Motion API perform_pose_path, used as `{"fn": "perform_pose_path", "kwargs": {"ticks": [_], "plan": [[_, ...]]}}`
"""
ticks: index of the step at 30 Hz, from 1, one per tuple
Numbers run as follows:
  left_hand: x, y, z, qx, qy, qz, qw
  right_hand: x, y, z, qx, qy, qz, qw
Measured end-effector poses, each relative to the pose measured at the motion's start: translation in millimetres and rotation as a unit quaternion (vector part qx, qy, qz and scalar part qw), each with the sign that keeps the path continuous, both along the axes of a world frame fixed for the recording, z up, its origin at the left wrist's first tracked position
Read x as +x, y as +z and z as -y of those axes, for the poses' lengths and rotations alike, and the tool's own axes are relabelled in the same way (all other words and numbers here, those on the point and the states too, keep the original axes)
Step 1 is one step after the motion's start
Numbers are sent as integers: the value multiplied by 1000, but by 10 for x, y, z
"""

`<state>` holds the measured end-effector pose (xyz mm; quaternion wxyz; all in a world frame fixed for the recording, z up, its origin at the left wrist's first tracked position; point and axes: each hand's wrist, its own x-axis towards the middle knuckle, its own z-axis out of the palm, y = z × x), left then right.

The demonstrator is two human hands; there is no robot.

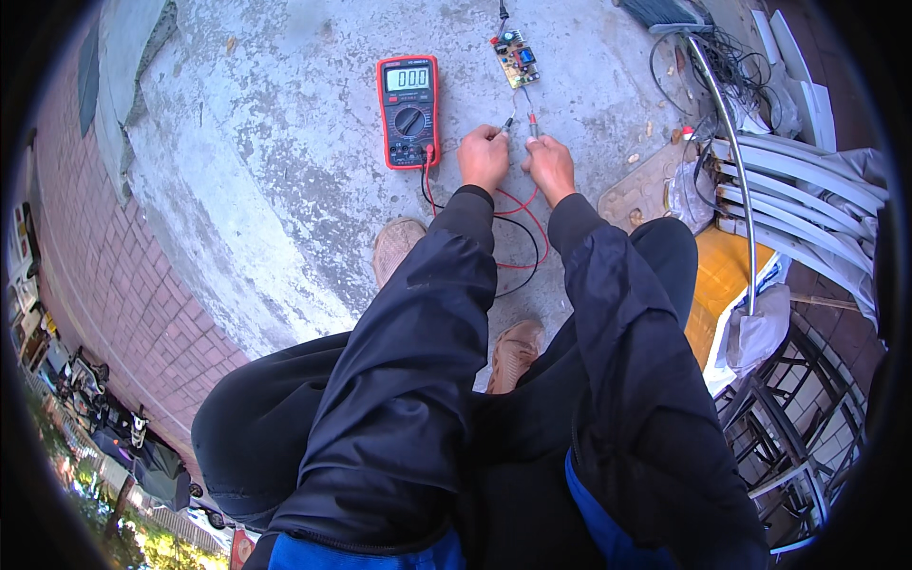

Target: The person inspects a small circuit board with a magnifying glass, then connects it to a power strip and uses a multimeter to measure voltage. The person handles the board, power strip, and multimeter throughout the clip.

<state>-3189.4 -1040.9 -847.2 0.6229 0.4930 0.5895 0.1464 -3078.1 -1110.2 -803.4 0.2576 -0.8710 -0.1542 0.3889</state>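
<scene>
My left hand [484, 157] pinches a black test probe [508, 123], its tip angled forward. In my right hand [550, 166] a red test probe [533, 124] points away from me. Both tips are close to thin wires that run from a small circuit board [517, 60] lying on the concrete; whether they touch is too small to tell. To the left of my hands lies a red and dark grey multimeter [409, 112], its display lit and its dial in the middle. A red lead and a black lead [518, 224] loop from it beneath my wrists.
Concrete ground [256, 142] spreads around the multimeter, with brick paving [142, 294] further left. On the right are tangled black cables [722, 71], a bent metal tube [730, 133], white curved slats [807, 180] and a yellow package [727, 280]. My shoes [516, 353] stand close behind the leads.
</scene>
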Motion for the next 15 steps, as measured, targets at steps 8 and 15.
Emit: {"fn": "perform_pose_path", "kwargs": {"ticks": [8, 15], "plan": [[22, 16, -22, -1, -2, -11, 1000, 12, -45, 14, 6, 5, 4, 1000], [50, 82, -62, 17, -5, -30, 999, 34, -85, 16, -6, 29, 23, 999]]}}
